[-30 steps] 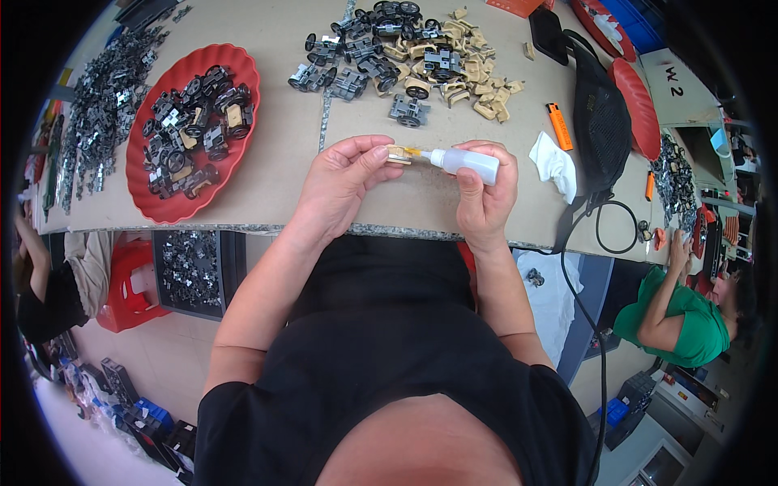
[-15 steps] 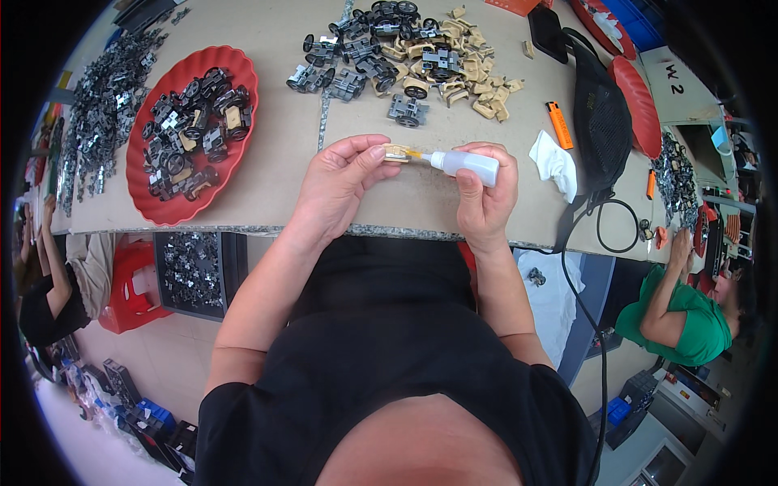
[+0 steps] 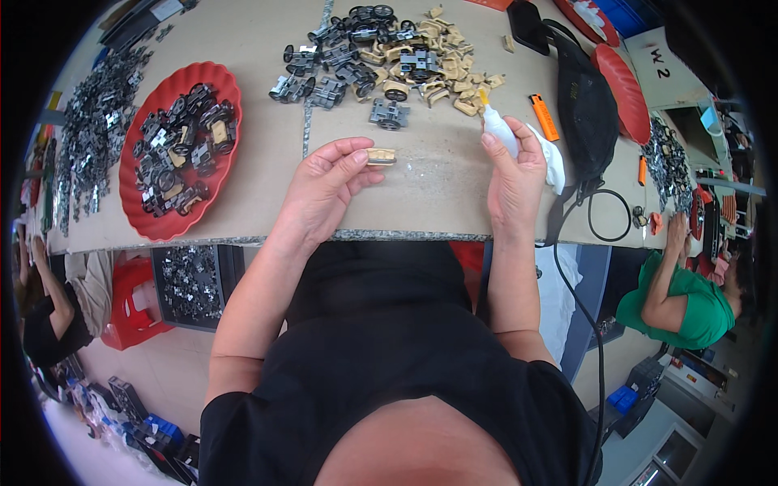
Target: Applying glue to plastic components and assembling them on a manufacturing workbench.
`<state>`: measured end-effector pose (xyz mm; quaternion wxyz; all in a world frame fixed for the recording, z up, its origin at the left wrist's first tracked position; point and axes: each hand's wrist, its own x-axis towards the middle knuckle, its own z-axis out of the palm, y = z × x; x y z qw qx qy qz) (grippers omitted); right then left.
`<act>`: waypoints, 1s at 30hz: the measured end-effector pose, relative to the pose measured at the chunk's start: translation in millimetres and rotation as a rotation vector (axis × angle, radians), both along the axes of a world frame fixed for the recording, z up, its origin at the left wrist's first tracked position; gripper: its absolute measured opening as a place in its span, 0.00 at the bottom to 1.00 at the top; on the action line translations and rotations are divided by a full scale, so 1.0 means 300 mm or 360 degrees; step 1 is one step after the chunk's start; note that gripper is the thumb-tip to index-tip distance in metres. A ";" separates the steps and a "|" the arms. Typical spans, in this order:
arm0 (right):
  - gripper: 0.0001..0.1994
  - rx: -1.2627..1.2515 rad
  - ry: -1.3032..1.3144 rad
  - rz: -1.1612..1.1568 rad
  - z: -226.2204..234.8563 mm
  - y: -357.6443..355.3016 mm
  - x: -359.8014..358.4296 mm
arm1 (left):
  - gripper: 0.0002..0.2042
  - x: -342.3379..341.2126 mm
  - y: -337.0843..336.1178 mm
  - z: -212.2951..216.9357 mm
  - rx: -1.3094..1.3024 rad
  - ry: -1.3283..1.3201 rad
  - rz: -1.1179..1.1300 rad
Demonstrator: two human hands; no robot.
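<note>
Between thumb and fingers, my left hand (image 3: pixel 331 180) pinches a small tan plastic part (image 3: pixel 381 156) just above the tabletop (image 3: pixel 438 206). My right hand (image 3: pixel 517 174) is closed round a white squeeze bottle (image 3: pixel 499 132) whose yellow tip points up and away. Bottle and tan part are well apart. Beyond them lies a heap of tan plastic parts (image 3: pixel 463 61) mixed with grey wheeled toy chassis (image 3: pixel 336 55). One grey chassis (image 3: pixel 390 114) sits by itself at the near side of that heap.
At left stands a red scalloped tray (image 3: pixel 134 206) of grey and tan assemblies, beside a pile of small grey parts (image 3: pixel 89 146). To the right are a white tissue (image 3: pixel 554 166), an orange lighter (image 3: pixel 544 118) and a black bag (image 3: pixel 585 113). A person in green (image 3: pixel 677 300) works farther right.
The bottle in my right hand has pulled away from the tan part, moving right and tilting upright. My left hand keeps the part, shifted slightly left.
</note>
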<state>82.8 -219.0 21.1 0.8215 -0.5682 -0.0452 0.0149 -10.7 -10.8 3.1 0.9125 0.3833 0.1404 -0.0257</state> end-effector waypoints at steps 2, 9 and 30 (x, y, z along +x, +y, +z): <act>0.20 -0.0182 -0.0055 -0.0039 -0.023 -0.027 0.023 | 0.10 0.008 0.006 0.015 -0.0020 -0.0001 -0.0081; 0.19 -0.0280 0.0012 -0.0071 -0.064 -0.044 0.034 | 0.09 0.046 -0.040 0.037 -0.0118 0.0055 -0.0236; 0.22 0.0064 0.0286 0.1170 -0.045 -0.023 -0.118 | 0.12 0.073 -0.077 0.090 -0.0200 0.0170 -0.0584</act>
